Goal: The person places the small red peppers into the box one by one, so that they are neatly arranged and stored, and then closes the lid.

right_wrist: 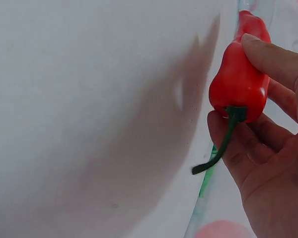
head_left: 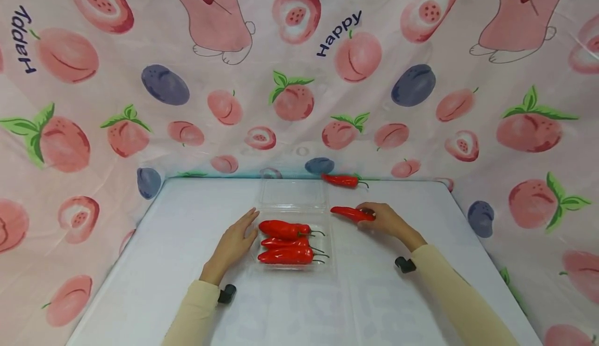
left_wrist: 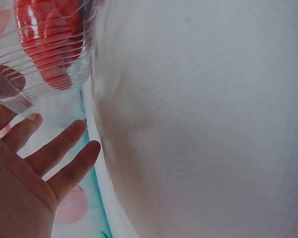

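Note:
My right hand (head_left: 381,218) holds a red pepper (head_left: 346,213) above the table, right of a clear plastic box. In the right wrist view the thumb lies along one side of this pepper (right_wrist: 241,82), fingers on the other, its green stem pointing back. The hinged box (head_left: 295,268) stands with its lid (head_left: 293,193) laid back; several red peppers (head_left: 285,256) lie inside, stems to the right. At the box's left side is my left hand (head_left: 234,242), fingers spread and fairly straight, thumb at the plastic wall. The left wrist view shows its fingertips (left_wrist: 37,119) near the box's corner.
Another red pepper (head_left: 343,180) lies at the table's back edge, right of the lid. A white cloth covers the table (head_left: 374,304). Behind and beside it hangs a fruit-printed curtain (head_left: 299,148).

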The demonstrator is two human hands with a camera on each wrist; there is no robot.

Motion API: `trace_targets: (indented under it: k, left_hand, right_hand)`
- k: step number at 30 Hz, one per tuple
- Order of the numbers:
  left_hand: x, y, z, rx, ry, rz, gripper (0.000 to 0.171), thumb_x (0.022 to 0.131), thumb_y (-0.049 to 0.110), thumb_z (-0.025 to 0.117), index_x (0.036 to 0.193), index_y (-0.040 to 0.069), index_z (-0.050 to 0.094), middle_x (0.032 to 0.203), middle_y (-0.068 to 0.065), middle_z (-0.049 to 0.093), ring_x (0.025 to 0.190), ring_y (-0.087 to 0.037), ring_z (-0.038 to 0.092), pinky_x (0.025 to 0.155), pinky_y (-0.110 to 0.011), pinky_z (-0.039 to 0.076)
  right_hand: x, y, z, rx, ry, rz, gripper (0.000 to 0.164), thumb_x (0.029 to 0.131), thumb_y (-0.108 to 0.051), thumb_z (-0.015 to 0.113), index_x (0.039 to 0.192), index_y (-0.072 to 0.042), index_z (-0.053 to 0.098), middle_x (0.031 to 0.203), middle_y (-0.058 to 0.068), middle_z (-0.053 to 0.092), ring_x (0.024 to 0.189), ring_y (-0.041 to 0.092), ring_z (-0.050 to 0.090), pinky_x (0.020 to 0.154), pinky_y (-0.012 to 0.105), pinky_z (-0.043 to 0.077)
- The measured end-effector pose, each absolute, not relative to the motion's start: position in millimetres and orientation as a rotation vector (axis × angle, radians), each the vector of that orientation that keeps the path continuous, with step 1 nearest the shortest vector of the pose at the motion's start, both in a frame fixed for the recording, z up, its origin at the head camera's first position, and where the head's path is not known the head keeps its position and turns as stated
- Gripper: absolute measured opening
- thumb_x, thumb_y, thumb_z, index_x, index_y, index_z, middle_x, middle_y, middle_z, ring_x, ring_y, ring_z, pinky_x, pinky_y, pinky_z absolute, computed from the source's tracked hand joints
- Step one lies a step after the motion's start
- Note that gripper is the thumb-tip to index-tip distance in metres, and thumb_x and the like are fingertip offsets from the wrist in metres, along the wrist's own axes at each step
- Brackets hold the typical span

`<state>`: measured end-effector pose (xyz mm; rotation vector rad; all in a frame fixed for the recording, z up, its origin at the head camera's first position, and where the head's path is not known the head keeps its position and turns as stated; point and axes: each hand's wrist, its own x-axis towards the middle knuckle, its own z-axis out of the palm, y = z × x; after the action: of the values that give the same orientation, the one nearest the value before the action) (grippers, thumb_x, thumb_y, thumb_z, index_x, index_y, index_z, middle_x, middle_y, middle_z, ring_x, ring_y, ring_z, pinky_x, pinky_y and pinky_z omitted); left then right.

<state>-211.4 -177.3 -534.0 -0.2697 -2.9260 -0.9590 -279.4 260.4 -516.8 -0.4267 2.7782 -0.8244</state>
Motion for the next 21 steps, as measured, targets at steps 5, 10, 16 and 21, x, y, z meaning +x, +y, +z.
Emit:
trace_targets:
  k: [5,10,16,21]
  left_hand:
    - [-212.4,-177.8,-534.2,-0.255,-2.934,-0.971,0.055,0.098,0.03,0.054,0.15,0.021,0.042,0.159,0.002,0.036,0.145,-0.029,0.039,0.113,-0.055,0.038]
    - [-212.4,-177.5,-534.6,-0.252,-2.928,-0.967,0.055,0.097,0.03,0.055,0.15,0.021,0.042,0.159,0.002,0.036,0.145,-0.029,0.039,0.113,-0.056,0.038]
    - [-212.7,-177.7,-534.5,-0.252,-2.927,-0.963,0.055,0.097,0.029,0.056,0.15,0.022,0.042,0.159,0.002,0.036,0.145,-0.029,0.039,0.112,-0.056,0.039]
    - [-213.4,-178.1,-535.7,-0.25,-2.929,-0.965,0.055,0.097,0.029,0.056,0.15,0.022,0.042,0.159,0.002,0.036,0.144,-0.029,0.04,0.112,-0.057,0.039]
  right_hand:
    - [-273.2,265.8,-518.2,-0.444,2.792,-0.866,0.049,0.085,-0.029,0.076,0.131,-0.018,0.061,0.121,0.007,0.065,0.106,0.023,0.056,0.093,0.043,0.055]
    - [-267.7,268.6,-519.0,-0.443,2.798,-0.889,0.05,0.085,-0.03,0.076,0.131,-0.018,0.061,0.123,0.007,0.065,0.107,0.023,0.057,0.091,0.042,0.057]
    - [-257.6,268.6,-514.4,-0.444,2.795,-0.952,0.048,0.086,-0.025,0.076,0.131,-0.017,0.061,0.123,0.008,0.065,0.107,0.024,0.058,0.09,0.042,0.058]
    - [-248.9,266.0,-508.7,-0.477,2.804,-0.97,0.046,0.086,-0.019,0.075,0.13,-0.015,0.061,0.122,0.01,0.066,0.107,0.025,0.059,0.09,0.043,0.058]
